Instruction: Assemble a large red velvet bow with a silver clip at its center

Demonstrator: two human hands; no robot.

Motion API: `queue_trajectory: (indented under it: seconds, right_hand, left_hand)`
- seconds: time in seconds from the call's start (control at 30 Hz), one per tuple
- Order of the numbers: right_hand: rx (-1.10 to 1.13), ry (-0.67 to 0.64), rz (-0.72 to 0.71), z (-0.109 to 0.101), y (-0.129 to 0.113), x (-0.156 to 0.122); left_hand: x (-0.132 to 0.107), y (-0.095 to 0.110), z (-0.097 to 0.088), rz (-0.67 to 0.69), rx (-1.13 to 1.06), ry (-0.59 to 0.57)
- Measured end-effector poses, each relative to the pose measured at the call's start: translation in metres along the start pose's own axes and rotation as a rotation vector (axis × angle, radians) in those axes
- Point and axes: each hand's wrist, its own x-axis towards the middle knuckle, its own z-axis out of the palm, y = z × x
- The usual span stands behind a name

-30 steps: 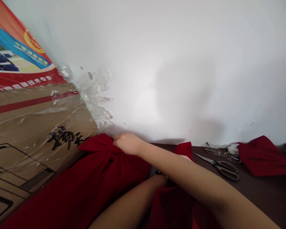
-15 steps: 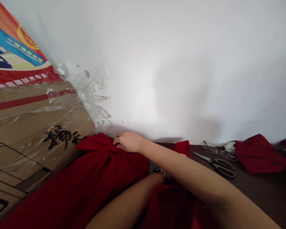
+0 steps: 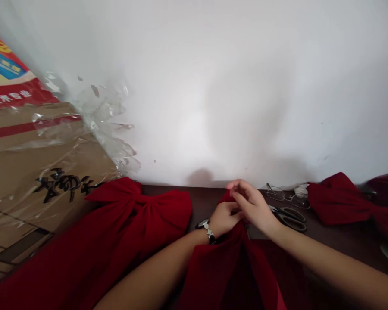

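Standing beside the dark table (image 3: pixel 203 200), I see the person's two hands meet at its near middle, on a piece of red cloth (image 3: pixel 226 267). The left hand (image 3: pixel 224 217), with a watch (image 3: pixel 207 227) on the wrist, is closed around the gathered upper part of this cloth. The right hand (image 3: pixel 255 206) comes from the right and touches the top of the same fold. Its fingers (image 3: pixel 237 186) are bent and close together, but I cannot tell if they really pinch the cloth. From the hands the cloth spreads toward the near edge. To the left lies a red bow (image 3: pixel 142 211), with one side against a cardboard box (image 3: pixel 35 172) covered in clear plastic. Just right of the right hand lie scissors (image 3: pixel 289 215). Glasses (image 3: pixel 283 196) lie behind them near the white wall (image 3: pixel 213 86), and farther right is a second bow (image 3: pixel 339 200).
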Motion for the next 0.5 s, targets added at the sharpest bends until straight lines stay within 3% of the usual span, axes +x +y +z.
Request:
queue_trajectory:
  seconds: [0.13, 0.27, 0.5]
  right_hand:
    - [0.148, 0.104, 0.231, -0.03, 0.032, -0.024]
    - [0.241, 0.169, 0.319, -0.042, 0.05, -0.033]
    - [0.144, -0.077, 0.262, -0.039, 0.056, -0.038]
  left_hand:
    - [0.0, 0.001, 0.001, -0.02, -0.095, -0.01]
    - [0.0, 0.006, 0.0, -0.036, -0.053, 0.006]
    - [0.001, 0.006, 0.0, -0.055, -0.045, 0.045]
